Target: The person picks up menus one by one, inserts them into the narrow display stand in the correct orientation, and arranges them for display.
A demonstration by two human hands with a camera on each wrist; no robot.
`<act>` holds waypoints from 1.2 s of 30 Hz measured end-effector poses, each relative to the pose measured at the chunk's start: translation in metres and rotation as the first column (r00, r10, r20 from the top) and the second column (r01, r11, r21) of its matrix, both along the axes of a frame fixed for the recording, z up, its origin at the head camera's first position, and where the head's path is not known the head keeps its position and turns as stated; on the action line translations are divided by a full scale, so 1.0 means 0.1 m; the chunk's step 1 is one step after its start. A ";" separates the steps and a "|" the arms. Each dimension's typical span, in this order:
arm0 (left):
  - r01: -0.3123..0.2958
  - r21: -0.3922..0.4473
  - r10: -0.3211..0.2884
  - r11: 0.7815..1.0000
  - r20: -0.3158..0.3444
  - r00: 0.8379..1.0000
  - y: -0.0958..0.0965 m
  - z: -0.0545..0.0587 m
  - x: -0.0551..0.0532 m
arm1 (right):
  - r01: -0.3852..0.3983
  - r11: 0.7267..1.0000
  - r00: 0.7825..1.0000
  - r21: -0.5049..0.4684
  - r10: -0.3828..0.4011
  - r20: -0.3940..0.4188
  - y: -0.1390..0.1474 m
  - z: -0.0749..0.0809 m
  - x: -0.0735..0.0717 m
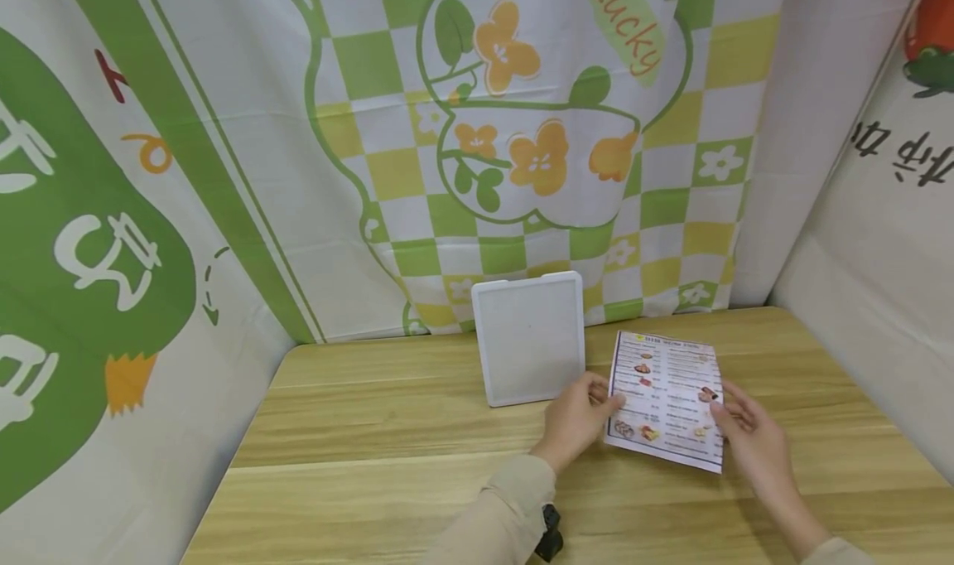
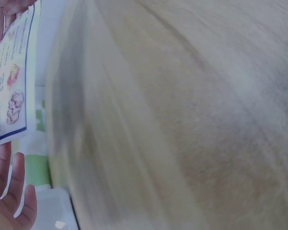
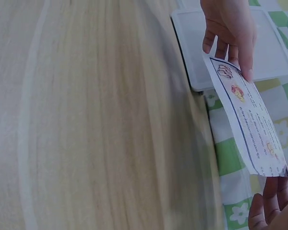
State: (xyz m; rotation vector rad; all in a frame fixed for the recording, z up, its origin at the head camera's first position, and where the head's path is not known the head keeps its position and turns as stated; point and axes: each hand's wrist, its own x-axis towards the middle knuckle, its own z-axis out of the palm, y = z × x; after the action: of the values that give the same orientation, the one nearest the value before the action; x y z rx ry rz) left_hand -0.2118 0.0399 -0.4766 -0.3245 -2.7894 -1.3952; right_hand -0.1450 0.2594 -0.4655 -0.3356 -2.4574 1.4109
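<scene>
A printed menu sheet [image 1: 665, 399] with small food pictures is held upright between both hands, above the right part of the table. My left hand [image 1: 577, 420] pinches its left edge, thumb in front and fingers behind. At the opposite edge my right hand [image 1: 756, 441] pinches the paper the same way. In the left wrist view the sheet [image 2: 13, 81] bends slightly, and the left hand [image 2: 9, 191] shows at the lower left. The right wrist view has the sheet [image 3: 247, 115] between the left hand [image 3: 230, 28] and the right hand [image 3: 278, 203].
A white framed board [image 1: 531, 340] stands upright near the table's back edge, just left of the menu. A small black object [image 1: 550, 533] lies by the left sleeve, partly hidden. Printed cloth [image 1: 537, 151] hangs behind the wooden table [image 1: 358, 432].
</scene>
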 end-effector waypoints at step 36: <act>-0.031 0.004 0.031 1.000 -0.194 0.980 -0.57 0.81 -0.01 | -0.019 0.963 0.987 -0.268 -0.025 -0.161 -0.45 0.68 -0.23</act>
State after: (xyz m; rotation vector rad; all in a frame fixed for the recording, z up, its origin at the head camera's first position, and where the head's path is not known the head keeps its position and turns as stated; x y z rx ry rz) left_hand -0.2130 -0.0176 -0.3959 -0.3921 -2.6251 -1.2823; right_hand -0.1678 0.2145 -0.3977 -0.2676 -2.1380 1.7026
